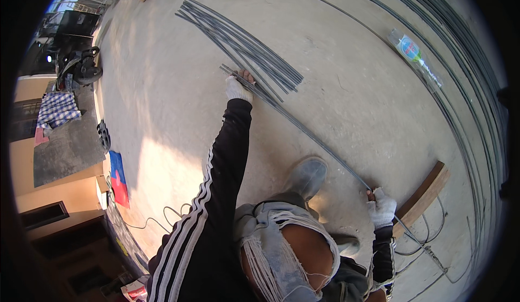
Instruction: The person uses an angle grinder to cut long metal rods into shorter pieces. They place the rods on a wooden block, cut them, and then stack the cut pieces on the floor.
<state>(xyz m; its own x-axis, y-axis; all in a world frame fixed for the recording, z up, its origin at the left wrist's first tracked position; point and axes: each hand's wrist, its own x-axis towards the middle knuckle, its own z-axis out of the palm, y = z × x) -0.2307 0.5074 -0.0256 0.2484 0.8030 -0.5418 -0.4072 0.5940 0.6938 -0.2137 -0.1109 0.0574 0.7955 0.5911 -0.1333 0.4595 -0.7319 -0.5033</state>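
A long, thin grey steel rod point(319, 140) runs slantwise between my hands. My left hand point(237, 89), in a white glove with bare fingertips, is closed around its far end, where more than one rod tip shows. Lower on the right, my right hand point(382, 209), gloved the same way, grips the rod near a wooden beam point(421, 200). Just beyond my left hand lies a loose bundle of short steel rods point(244, 44) on the concrete floor, some crossing each other. My left hand's fingers are partly hidden by the rods.
Long steel rods point(460, 36) curve along the right side, with a clear plastic bottle point(410, 50) lying among them. Bent rods point(430, 254) lie beside the beam. My rubber boot point(309, 177) stands below the held rod. A motorcycle point(81, 66) and sandals point(103, 134) are at the left.
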